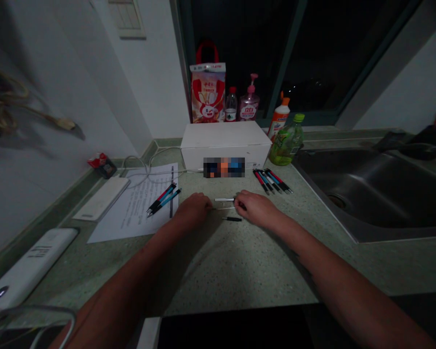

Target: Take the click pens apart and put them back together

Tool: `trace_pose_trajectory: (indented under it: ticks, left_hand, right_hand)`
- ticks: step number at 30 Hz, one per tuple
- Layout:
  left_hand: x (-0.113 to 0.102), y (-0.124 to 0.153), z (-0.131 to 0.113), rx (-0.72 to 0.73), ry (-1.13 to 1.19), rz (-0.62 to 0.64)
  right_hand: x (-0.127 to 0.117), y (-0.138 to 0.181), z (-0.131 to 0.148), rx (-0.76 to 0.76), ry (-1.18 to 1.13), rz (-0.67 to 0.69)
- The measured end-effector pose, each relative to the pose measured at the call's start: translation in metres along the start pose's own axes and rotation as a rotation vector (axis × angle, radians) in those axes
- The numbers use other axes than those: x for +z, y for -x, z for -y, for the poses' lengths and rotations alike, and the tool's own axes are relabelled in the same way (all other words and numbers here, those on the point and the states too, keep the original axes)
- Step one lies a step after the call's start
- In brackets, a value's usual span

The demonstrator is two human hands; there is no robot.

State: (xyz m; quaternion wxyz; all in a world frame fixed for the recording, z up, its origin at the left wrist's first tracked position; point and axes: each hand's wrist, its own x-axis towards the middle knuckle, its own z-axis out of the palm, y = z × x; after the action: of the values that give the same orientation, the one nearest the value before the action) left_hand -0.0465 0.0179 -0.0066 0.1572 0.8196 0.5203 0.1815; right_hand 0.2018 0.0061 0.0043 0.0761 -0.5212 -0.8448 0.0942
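Note:
Both of my hands rest on the speckled green counter (240, 257), close together. My left hand (193, 208) is closed in a pinch on one end of a thin pen refill (223, 208). My right hand (256, 207) is closed on its other end, beside a white pen barrel (223, 199). A small black pen piece (232, 219) lies just in front of them. Two assembled pens (163, 199) lie on a printed sheet (141, 203) to the left. Several more pens (272, 181) lie to the right, by the white box (225, 140).
A steel sink (370, 194) opens at the right. Behind the box stand a red-handled bag (208, 92), bottles (249, 104) and a green bottle (287, 140). White devices (29, 266) and a cable (141, 167) lie along the left wall.

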Motion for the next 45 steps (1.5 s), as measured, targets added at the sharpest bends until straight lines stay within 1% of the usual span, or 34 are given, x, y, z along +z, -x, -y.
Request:
trace_pose_trajectory:
  ticks: [4, 10, 13, 19, 24, 28, 31, 33, 35, 37, 41, 45]
  left_hand:
    - [0.0, 0.0, -0.001, 0.023, -0.042, 0.005]
    - [0.0, 0.0, 0.002, -0.019, 0.051, -0.009]
    - [0.001, 0.0, 0.001, -0.004, 0.067, -0.013]
    - [0.007, 0.002, -0.014, 0.013, -0.001, 0.001]
    - [0.005, 0.004, -0.026, -0.005, -0.005, 0.005]
    - [0.004, 0.004, -0.031, -0.007, -0.022, -0.041]
    - [0.009, 0.001, -0.033, -0.006, -0.017, -0.062]
    - [0.014, -0.002, -0.034, 0.001, -0.03, -0.04]
    - [0.018, -0.004, -0.034, 0.004, -0.054, -0.015]
    - [0.02, -0.005, -0.033, 0.01, -0.067, -0.012]
    - [0.023, -0.005, -0.032, 0.015, -0.047, -0.044]
    - [0.025, -0.006, -0.032, 0.06, -0.041, -0.024]
  right_hand:
    - [0.001, -0.001, 0.0, -0.004, 0.006, 0.0]
    - [0.001, -0.001, 0.0, -0.007, 0.02, 0.002]
    - [0.001, -0.001, 0.0, -0.006, 0.015, 0.006]
    - [0.001, -0.001, 0.004, -0.022, -0.013, 0.002]
    - [0.001, -0.001, 0.006, -0.018, -0.002, 0.002]
    - [-0.003, -0.001, 0.006, -0.019, -0.054, 0.006]
    - [-0.006, -0.001, 0.008, 0.039, -0.075, -0.054]
    - [-0.005, -0.002, 0.008, 0.074, -0.058, -0.099]
    - [-0.002, -0.004, 0.008, 0.077, -0.037, -0.124]
    - [0.001, -0.006, 0.007, 0.06, -0.02, -0.124]
    - [0.005, -0.009, 0.008, 0.046, 0.018, -0.078]
    - [0.004, -0.009, 0.011, 0.052, 0.031, -0.075]
